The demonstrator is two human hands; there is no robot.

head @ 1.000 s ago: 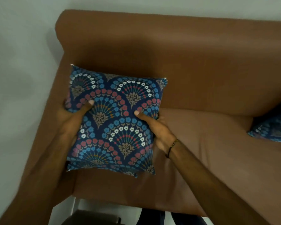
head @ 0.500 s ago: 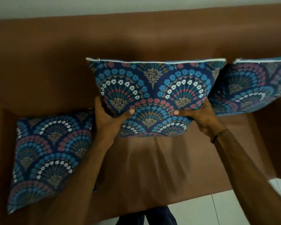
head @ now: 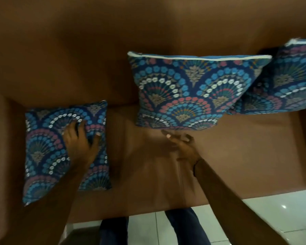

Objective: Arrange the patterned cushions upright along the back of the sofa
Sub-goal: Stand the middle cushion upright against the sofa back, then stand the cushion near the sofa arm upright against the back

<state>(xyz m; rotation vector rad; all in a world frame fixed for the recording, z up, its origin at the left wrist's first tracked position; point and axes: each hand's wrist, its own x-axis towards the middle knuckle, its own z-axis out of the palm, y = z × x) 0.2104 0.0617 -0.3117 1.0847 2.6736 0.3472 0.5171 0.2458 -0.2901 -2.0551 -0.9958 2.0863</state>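
Note:
Three blue cushions with a fan-and-flower pattern are on the brown sofa (head: 78, 68). The middle cushion (head: 193, 89) stands upright against the backrest, white seam on top. The right cushion (head: 288, 82) leans upright beside it, partly behind it and cut off by the frame edge. The left cushion (head: 48, 149) lies flat on the seat by the armrest. My left hand (head: 79, 140) rests on this flat cushion, fingers spread and pressing into the fabric. My right hand (head: 182, 145) hovers open over the seat just below the middle cushion, holding nothing.
The sofa's left armrest (head: 2, 156) borders the flat cushion. White floor tiles (head: 272, 218) show in front of the seat edge at the lower right. My legs in dark trousers (head: 182, 228) stand against the sofa front.
Both hands have let go of the middle cushion, which now stands against the backrest. My left hand moved left onto the flat cushion; my right hand dropped just below the middle cushion.

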